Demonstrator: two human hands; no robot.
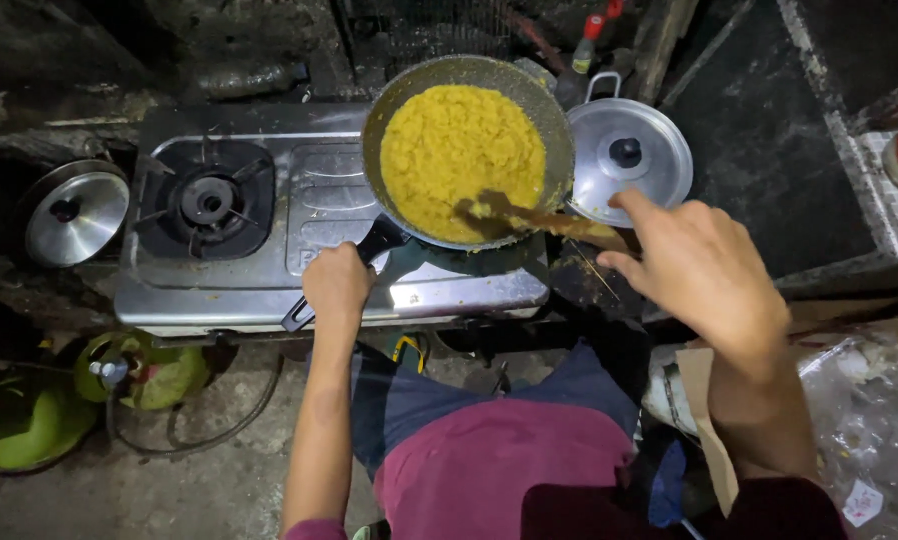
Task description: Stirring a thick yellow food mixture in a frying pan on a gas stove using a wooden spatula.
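Head view — spatula handle rightward

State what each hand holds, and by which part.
The left hand grips the frying pan by its black handle. The right hand holds the wooden spatula by its handle end.

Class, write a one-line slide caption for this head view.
Left hand grips the pan handle; right hand stirs yellow food.

A pan of food sat on the right side of the stove, a lidded pot just right of it, another lid left of the stove, and gas cylinders below.
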